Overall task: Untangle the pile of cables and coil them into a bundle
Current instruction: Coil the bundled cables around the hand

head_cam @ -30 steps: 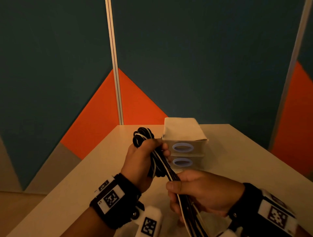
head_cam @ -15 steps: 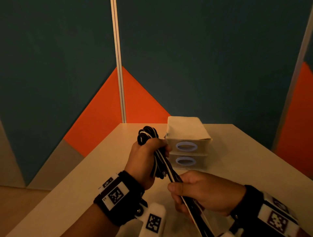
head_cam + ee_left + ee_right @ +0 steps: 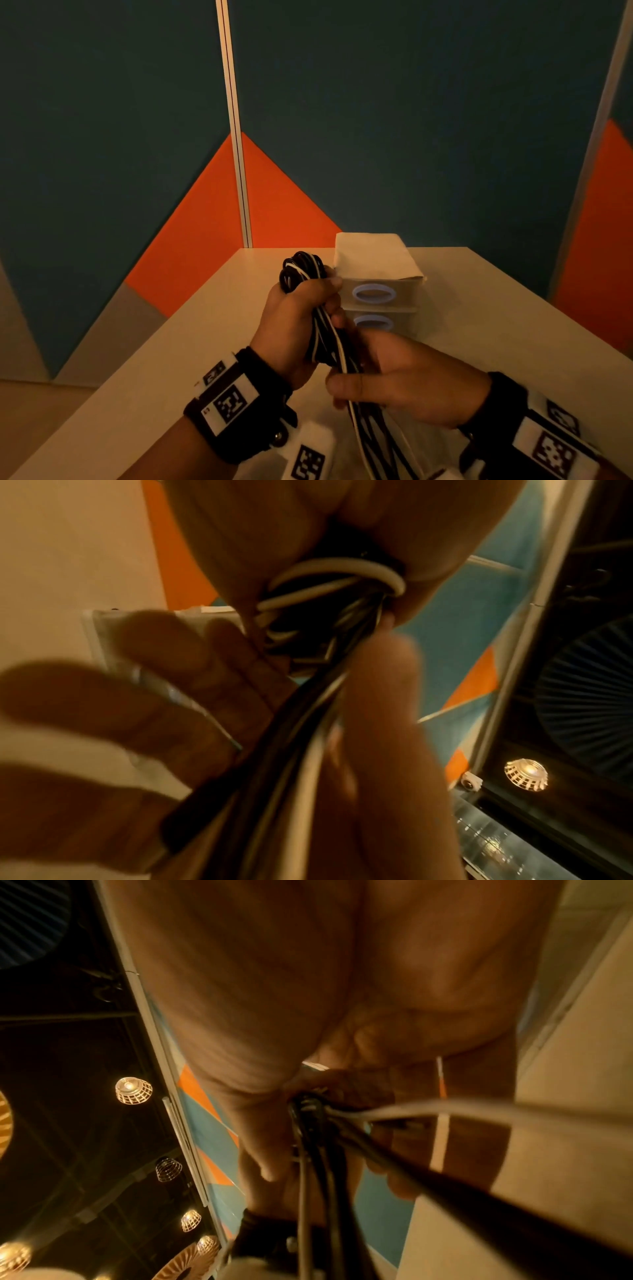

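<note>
Here left hand [image 3: 294,322] grips the coiled end of black-and-white cables [image 3: 301,270] above the table [image 3: 164,370]; right hand [image 3: 404,380] pinches the loose strands just below, trailing down; drawer box [image 3: 375,274] sits just behind.

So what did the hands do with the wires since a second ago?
Not much. The right hand slid a little up the cables, closer to the left hand, and both hands rose slightly. The left hand still grips the coiled loops, the right hand still grips the loose strands trailing down, and the little drawer box still stands on the table.
</note>
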Demonstrator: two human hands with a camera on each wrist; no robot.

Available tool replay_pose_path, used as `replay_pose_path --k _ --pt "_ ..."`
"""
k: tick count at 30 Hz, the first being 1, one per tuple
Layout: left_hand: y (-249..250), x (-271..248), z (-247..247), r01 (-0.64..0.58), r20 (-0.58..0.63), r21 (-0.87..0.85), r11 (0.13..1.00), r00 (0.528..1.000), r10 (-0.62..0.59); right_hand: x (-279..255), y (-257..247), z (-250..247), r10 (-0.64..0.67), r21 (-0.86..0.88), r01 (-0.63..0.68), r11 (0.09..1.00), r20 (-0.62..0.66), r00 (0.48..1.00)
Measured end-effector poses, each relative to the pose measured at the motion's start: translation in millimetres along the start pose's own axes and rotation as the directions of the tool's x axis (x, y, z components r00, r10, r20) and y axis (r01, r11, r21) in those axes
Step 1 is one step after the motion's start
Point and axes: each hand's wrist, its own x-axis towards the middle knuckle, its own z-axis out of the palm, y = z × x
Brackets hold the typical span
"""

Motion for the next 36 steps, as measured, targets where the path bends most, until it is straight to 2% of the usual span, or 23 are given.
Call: replay_pose_path --k 2,4,8,14,20,28,33,35,36 --pt "-4.1 1.4 -1.4 -0.102 -0.001 0.087 0.991 0.995 0.103 0.1 -1.2 -3.3 -0.016 0.042 0.021 0.999 -0.095 0.995" --pt "-8.0 1.6 -2.4 -0.15 -0.003 0.142 0.979 0.988 0.152 1.0 -0.4 -4.8 -0.077 -0.002 0.078 0.997 -0.19 0.979" --pt "-19.5 -1.0 -0.4 -0.171 0.038 0.215 0.962 0.985 0.167 3.2 2.7 3.3 -0.192 -0.114 0.171 0.979 -0.214 0.958" --pt "-29.3 -8.6 5.3 -0.133 0.089 0.283 0.95 0.99 0.112 0.0 1.5 7.2 -0.211 -0.263 0.156 0.952 -0.195 0.958" --pt "-20.8 -6.7 5.4 -0.082 0.159 0.265 0.961 0.987 0.041 -5.4 -6.7 3.7 -0.24 -0.403 0.153 0.902 -0.175 0.955" --pt "-26.6 -11.9 15.3 0.008 0.081 0.22 0.975 0.996 -0.027 -5.7 -7.8 7.4 -0.241 -0.349 0.167 0.922 -0.18 0.954" --pt "-18.0 -12.1 15.5 0.07 0.148 0.26 0.963 0.983 -0.112 -6.8 -10.4 5.8 -0.248 -0.397 0.143 0.907 -0.227 0.942" --pt "-12.1 -10.9 10.2 0.032 0.166 0.35 0.936 0.981 -0.096 -7.4 -10.8 2.5 -0.216 -0.377 0.114 0.919 -0.24 0.946" --pt "-7.9 -8.4 4.5 -0.039 0.181 0.419 0.907 0.983 -0.041 -8.4 -12.3 0.6 -0.179 -0.363 0.082 0.928 -0.242 0.954"
